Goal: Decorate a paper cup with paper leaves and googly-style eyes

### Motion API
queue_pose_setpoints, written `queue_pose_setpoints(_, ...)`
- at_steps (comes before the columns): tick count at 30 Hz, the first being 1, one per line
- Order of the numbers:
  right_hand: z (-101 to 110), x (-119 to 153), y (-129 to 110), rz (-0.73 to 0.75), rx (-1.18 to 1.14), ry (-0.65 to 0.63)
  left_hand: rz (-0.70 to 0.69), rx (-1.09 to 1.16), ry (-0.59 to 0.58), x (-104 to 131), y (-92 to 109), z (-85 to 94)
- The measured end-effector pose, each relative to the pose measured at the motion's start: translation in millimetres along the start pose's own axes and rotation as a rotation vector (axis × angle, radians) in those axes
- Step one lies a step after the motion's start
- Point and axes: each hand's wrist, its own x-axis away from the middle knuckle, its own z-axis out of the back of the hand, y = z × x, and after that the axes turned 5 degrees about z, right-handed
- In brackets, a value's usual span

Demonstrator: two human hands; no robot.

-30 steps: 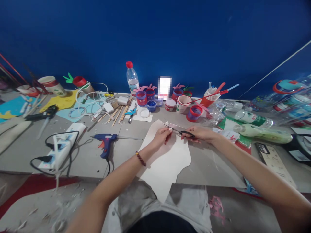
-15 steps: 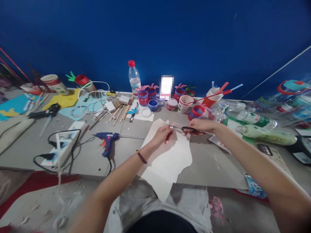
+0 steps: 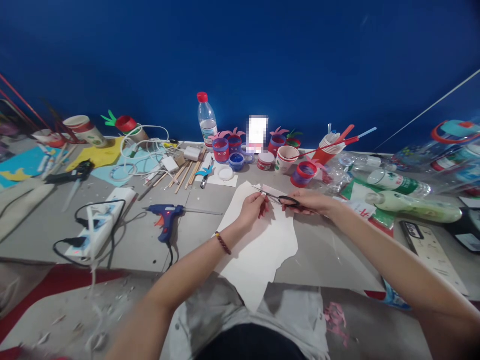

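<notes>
My right hand (image 3: 305,201) is closed around the handles of black-handled scissors (image 3: 288,200), whose blades point left. The blades reach over my left hand (image 3: 255,206), which pinches a small white piece (image 3: 264,195) between thumb and fingertips. Something pinkish-red shows just under my left fingers, too small to name. Both hands are above a large white paper sheet (image 3: 258,250) with an uneven edge, which hangs over the table's front edge.
A blue glue gun (image 3: 169,220) and a white power strip (image 3: 103,220) lie to the left. Painted cups (image 3: 303,174), a paper cup (image 3: 285,160) and a red-capped bottle (image 3: 207,122) stand behind. Plastic bottles (image 3: 399,182) lie at the right.
My right hand and the scissors have moved slightly lower, and the blades are nearer the fingertips of my left hand. My right forearm has shifted down, showing more of the phone-like object at the right.
</notes>
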Motion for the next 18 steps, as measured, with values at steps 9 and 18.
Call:
queue_pose_setpoints(9,23,-4,-25,0.056,0.154,-0.108,0.036,-0.063,-0.061,-6,0,7.6)
queue_pose_setpoints(18,22,-4,-13,0.094,0.148,-0.107,-0.025,-0.084,-0.096,-2,1,8.0)
